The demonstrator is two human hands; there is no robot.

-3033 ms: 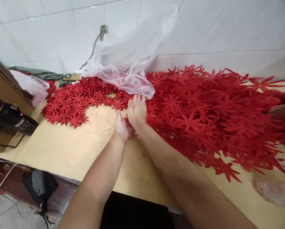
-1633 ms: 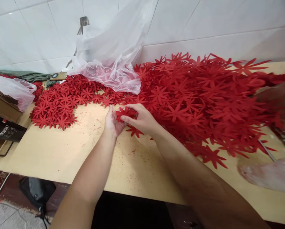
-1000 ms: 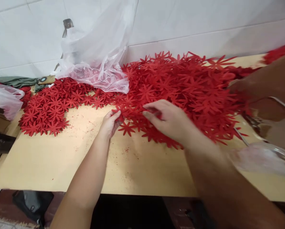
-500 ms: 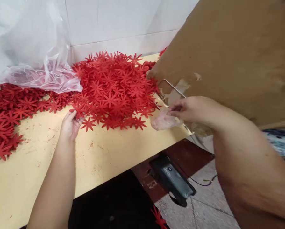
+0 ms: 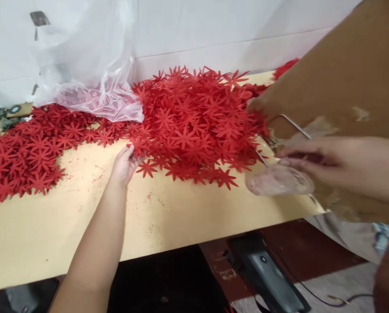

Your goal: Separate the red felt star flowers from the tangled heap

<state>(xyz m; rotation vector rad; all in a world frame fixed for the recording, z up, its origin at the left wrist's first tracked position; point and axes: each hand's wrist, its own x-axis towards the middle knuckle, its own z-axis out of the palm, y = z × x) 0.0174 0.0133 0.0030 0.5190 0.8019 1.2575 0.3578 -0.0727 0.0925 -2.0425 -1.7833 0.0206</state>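
A large heap of red felt flower shapes point(image 5: 194, 126) lies on the pale yellow table point(image 5: 142, 217). My left hand point(image 5: 127, 165) is at the heap's lower left edge, its fingers closed on a red flower point(image 5: 138, 147). On the right, my right hand point(image 5: 311, 161) pinches a crumpled clear plastic bag point(image 5: 279, 179), which hangs low over the table by the cardboard. A bent metal rod point(image 5: 294, 124) shows just behind that hand.
Brown cardboard point(image 5: 347, 78) leans at the right. A translucent bag point(image 5: 93, 87) stands against the white wall above another red pile point(image 5: 28, 161). Below the table edge is a black pedal-like device point(image 5: 272, 269) with a cable.
The view has turned left, so the table and heap appear farther right. My right hand and the plastic bag look larger and closer. My left hand stays at the heap's edge with the flower.
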